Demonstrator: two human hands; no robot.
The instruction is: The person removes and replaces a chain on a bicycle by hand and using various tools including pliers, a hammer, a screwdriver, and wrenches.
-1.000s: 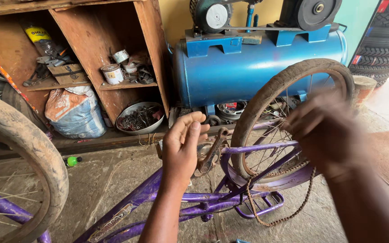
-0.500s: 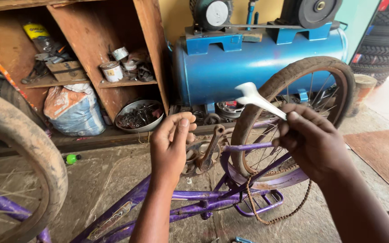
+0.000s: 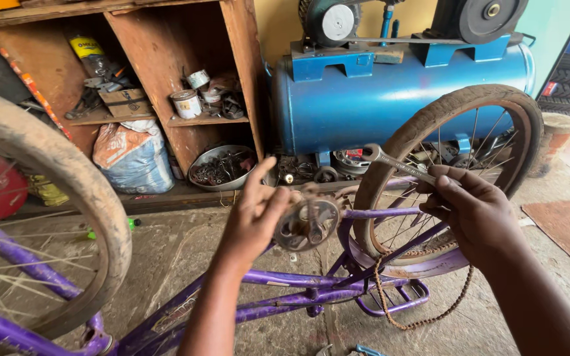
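— Where's the chainring [image 3: 308, 224]?
— Centre, above the purple frame [image 3: 285, 300]; left hand [image 3: 253, 221] at nine o'clock, fingers spread against it.
— And the spanner [image 3: 397, 165]?
— Pinched in the right hand [image 3: 473, 211], now lowered to two o'clock of the chainring, closer to working range.

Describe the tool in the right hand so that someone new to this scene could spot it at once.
Start at the big blue tank against the wall, then drop to the muddy bicycle wheel before it. Across that wheel's upper left rim, the right hand holds a slim silver wrench, the only bright metal there among rusty parts.
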